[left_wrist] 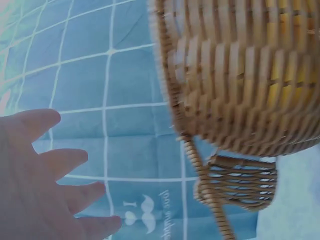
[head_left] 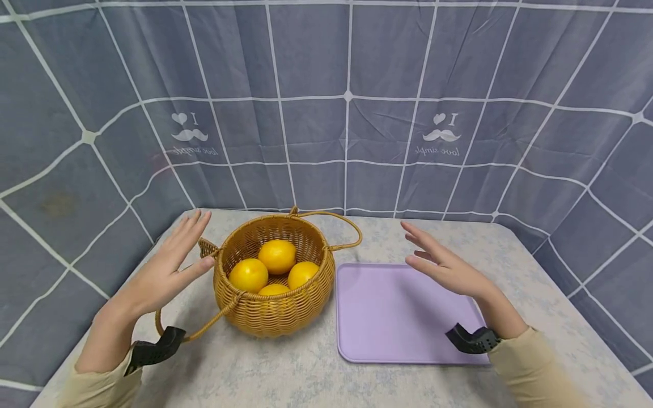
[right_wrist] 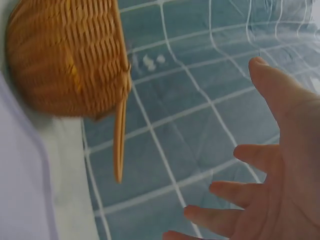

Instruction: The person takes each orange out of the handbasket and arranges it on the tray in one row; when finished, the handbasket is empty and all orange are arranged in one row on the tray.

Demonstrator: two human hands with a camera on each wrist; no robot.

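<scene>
A round wicker basket stands left of centre on the table, with several yellow lemon-like fruits inside. Its loop handles fold outward to either side. My left hand hovers at the basket's left, fingers straight and thumb apart, holding nothing; the left wrist view shows the same spread fingers beside the wicker wall. Over the lilac tray at the basket's right, my right hand is raised with its fingers extended and nothing in it. In the right wrist view, the basket lies beyond the spread fingers.
The table has a pale, mottled cover. Behind it and along both sides hangs a blue-grey curtain with white grid lines. A black band sits on the left wrist and another on the right.
</scene>
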